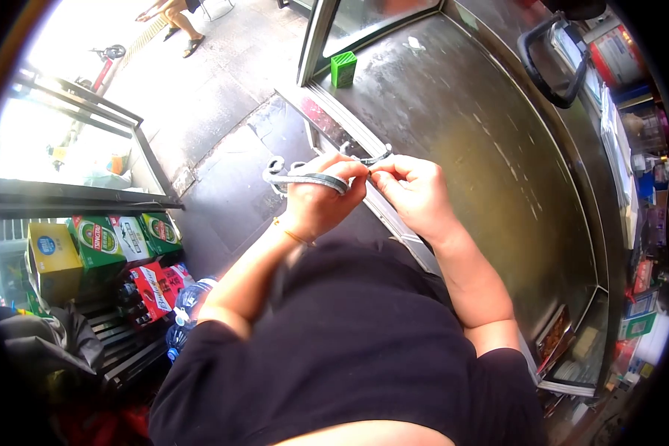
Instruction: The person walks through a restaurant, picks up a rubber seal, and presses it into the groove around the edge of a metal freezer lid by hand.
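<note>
A long, flexible grey strip (305, 179) with a darker line along it curls over the back of my left hand (318, 195). My left fingers are closed in a pinch on it, and a loose coil hangs at their left. Close beside them, my right hand (411, 187) pinches with thumb and forefinger at a small dark bit near the strip. Another curved piece of strip (379, 155) shows just beyond the fingertips. Both hands are in front of my body, above the metal door track. What lies right between the fingertips is too small to make out.
A green box (343, 69) stands on the dark worn counter (498, 149) at right. Drink cartons (95, 239) and red-labelled bottles (152, 290) sit on a slatted rack at left. A glass door frame (137, 149) stands open. Outside, a seated person's legs (180, 18) show.
</note>
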`<action>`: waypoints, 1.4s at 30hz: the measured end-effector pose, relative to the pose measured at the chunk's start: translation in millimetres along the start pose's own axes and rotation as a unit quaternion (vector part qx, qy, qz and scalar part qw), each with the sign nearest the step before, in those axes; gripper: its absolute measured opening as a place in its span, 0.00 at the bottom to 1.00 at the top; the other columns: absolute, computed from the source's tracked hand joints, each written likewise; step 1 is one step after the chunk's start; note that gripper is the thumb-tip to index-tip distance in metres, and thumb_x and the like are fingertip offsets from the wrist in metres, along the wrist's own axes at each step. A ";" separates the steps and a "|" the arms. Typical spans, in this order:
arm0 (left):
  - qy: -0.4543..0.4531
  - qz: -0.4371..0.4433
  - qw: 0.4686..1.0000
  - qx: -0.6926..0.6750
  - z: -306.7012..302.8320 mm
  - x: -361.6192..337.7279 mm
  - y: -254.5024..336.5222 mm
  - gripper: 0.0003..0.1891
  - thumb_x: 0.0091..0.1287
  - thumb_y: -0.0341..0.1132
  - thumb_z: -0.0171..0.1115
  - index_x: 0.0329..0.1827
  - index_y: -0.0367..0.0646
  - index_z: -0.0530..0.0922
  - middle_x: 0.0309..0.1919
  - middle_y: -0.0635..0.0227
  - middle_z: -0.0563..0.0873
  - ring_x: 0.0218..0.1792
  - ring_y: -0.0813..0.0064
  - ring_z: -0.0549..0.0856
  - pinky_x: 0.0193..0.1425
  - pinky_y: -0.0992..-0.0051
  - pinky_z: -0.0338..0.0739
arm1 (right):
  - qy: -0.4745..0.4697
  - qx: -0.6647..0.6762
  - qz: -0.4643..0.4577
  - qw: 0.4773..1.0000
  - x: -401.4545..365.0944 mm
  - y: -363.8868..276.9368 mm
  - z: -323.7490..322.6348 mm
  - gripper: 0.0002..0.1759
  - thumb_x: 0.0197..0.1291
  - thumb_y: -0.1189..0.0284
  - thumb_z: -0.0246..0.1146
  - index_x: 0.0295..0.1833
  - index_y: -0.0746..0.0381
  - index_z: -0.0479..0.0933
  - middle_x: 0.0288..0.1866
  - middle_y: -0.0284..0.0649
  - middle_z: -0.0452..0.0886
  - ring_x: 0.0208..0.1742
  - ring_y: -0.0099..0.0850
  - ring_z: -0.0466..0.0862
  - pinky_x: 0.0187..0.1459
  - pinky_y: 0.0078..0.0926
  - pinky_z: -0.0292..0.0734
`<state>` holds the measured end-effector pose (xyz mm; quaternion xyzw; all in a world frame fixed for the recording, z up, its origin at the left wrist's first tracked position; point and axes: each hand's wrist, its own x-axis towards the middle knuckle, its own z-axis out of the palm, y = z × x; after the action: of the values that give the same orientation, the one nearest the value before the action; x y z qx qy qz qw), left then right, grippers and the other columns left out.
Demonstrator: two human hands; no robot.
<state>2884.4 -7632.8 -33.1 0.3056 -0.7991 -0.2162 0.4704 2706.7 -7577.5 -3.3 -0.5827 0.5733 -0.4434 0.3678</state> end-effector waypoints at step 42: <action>-0.050 0.065 0.996 -0.039 16.5 -10.4 17.3 0.12 0.53 0.19 0.73 0.39 0.43 0.85 0.34 0.63 0.88 0.30 0.66 0.87 0.33 0.71 0.80 | 0.015 0.041 0.041 0.998 -37.9 8.5 -15.0 0.04 0.68 0.82 0.63 0.40 0.69 0.84 0.35 0.33 0.85 0.38 0.18 0.81 0.42 0.20 0.78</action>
<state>2868.8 -7612.2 -36.3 0.2233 -0.8310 -0.2308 0.4542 2691.7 -7539.3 -9.9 -0.5369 0.5832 -0.4596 0.4005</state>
